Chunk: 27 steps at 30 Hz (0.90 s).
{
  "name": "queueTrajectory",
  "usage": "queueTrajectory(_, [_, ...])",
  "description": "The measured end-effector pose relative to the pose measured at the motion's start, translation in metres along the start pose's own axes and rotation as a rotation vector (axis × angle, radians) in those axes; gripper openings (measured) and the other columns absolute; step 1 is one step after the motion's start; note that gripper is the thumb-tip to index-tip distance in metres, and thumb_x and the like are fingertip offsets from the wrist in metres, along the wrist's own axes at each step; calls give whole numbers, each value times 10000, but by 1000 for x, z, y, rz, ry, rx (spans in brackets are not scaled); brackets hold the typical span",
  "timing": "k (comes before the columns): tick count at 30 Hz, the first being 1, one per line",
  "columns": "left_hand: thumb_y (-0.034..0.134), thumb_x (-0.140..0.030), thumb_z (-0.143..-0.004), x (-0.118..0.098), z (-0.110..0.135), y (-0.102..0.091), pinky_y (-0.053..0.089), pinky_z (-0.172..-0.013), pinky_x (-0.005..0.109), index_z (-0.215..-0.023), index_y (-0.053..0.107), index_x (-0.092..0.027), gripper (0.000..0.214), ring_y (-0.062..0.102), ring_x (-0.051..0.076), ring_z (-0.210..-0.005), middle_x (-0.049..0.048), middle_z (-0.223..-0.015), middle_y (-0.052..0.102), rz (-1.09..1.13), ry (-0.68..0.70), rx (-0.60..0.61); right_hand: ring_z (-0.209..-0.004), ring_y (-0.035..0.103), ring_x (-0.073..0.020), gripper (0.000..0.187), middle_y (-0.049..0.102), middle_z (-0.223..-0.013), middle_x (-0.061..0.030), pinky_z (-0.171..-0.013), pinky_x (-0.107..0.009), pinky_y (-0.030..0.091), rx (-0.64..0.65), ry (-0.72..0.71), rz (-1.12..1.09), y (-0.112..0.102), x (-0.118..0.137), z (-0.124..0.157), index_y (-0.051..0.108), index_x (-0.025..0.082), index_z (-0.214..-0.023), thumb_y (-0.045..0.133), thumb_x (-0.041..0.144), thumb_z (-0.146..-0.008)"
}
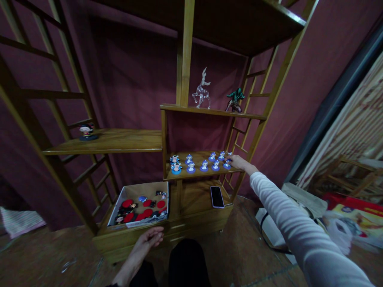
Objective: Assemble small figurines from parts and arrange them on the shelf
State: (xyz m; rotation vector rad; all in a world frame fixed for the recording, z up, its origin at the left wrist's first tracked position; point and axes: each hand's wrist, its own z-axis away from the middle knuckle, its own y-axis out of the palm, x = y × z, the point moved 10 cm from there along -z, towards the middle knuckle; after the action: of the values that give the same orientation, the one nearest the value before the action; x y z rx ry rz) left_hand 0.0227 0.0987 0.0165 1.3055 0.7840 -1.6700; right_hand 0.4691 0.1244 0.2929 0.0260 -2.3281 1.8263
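Observation:
My right hand (238,162) reaches to the right end of a low shelf, its fingers closed around a small purple-and-white figurine (229,154) that they partly hide. Just in front of it stands another figurine (227,164) on a purple round base. To the left, several matching figurines (204,165) line up in two rows, with blue-based figurines (176,168) at the left end. Low in front of the shelf unit, my left hand (149,238) is half curled, with nothing visible in it. Close to it is a white cardboard box (139,186) of loose figurines with red and dark bases.
A phone (217,197) lies on the bottom board. Above the rows, a clear deer figurine (202,93) and a green figure (235,100) stand on a shelf (182,108). One dark-based figurine (86,131) occupies the left shelf. Bags (272,227) sit on the floor at right.

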Motion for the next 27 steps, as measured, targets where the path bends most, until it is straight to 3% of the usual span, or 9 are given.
queueTrajectory(5, [719,-502,-549,-3,4,0,464,-726,301,-907,664,-170,490,630,210,-792,82,-855,682,19,-2,-17,-994,578,-222,351,625,-1067,-98,-882,-301,420,-80,-34,-11,-21,13,4,602,198,-1089,609,182,-738])
queueTrajectory(9, [726,-508,-531,-9,8,1,462,-711,297,-898,662,-167,505,627,205,-771,77,-832,681,29,8,-40,-1018,561,-195,365,594,-1124,-77,-901,-295,412,-150,-203,-144,-37,61,4,577,215,-1127,594,208,-762])
queueTrajectory(12, [726,-545,-498,-8,8,1,461,-714,300,-887,660,-167,547,628,205,-765,73,-814,681,37,-4,-59,-1003,566,-184,365,605,-1114,-47,-893,-303,412,-76,-342,-199,-24,105,1,583,243,-1116,609,211,-753])
queueTrajectory(15, [726,-563,-477,-6,7,1,460,-710,296,-875,663,-172,561,629,203,-761,68,-803,683,40,-12,-63,-1027,558,-195,373,606,-1125,-55,-896,-315,407,-17,-383,-179,-2,130,-7,590,236,-1108,623,207,-737])
queueTrajectory(20, [736,-543,-474,-6,7,-2,456,-693,292,-864,665,-171,544,626,196,-732,65,-790,682,57,0,-62,-920,599,-178,381,655,-1015,-38,-822,-276,433,76,-335,-137,30,134,-20,596,237,-1097,602,141,-728])
queueTrajectory(27, [732,-529,-493,-2,6,-4,447,-709,291,-888,655,-161,545,623,192,-746,65,-806,676,75,-13,-64,-891,594,-165,340,660,-971,-29,-801,-263,426,51,-309,-168,34,132,-23,605,226,-1048,575,109,-731])
